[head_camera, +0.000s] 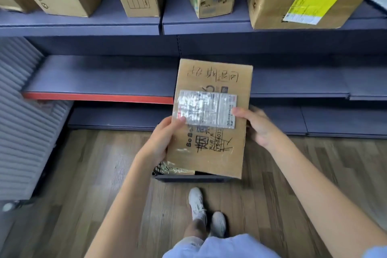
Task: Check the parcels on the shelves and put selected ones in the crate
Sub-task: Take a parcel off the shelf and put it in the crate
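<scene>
flat cardboard parcel (211, 119), glossy taped label (207, 111)

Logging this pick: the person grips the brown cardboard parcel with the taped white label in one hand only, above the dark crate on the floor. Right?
Not quite: both hands, left and right, grip the brown cardboard parcel. The head view shows it, above the dark crate.

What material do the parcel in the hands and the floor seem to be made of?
Parcel: brown cardboard, matte, with handwriting in marker; its label sits under glossy clear tape that glints. Floor: wood or wood-look planks, with visible grain and seams and a light sheen; which one cannot be told.
</scene>
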Tool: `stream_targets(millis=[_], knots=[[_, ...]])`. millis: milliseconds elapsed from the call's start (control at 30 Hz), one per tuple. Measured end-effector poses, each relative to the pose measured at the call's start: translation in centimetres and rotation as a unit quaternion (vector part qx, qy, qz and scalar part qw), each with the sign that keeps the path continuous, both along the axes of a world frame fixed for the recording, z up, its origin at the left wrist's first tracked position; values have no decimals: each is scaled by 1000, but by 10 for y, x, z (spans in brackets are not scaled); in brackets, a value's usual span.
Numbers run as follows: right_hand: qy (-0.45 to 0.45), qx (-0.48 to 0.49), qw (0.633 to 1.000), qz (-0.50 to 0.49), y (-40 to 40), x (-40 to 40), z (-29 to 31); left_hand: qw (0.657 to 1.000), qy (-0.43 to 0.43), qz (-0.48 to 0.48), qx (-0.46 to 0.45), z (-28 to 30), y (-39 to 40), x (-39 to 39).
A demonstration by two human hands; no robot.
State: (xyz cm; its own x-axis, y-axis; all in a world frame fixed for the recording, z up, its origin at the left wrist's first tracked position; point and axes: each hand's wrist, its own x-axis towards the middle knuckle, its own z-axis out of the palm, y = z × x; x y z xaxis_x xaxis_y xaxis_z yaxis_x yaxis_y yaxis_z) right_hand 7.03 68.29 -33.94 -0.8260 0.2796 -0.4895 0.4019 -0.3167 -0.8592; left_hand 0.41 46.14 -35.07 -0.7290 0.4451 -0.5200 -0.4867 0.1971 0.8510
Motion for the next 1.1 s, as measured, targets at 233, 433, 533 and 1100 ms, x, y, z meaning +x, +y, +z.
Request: stream_targets(millis=[233, 433, 533, 1100], knots=[[-112, 19, 992, -59, -22, -14, -38, 996, -54, 35, -60, -53, 9, 5], [-143, 59, 986, -55, -28, -36, -90, 994, -79, 37, -64, -103, 13, -20], [-176, 113, 976, -62, -25, -38, -128, 992, -54, 12, -110, -137, 23, -30], [-240, 167, 955, -49, 31, -81, -360, 964, 16, 10, -264, -352, 99, -55]])
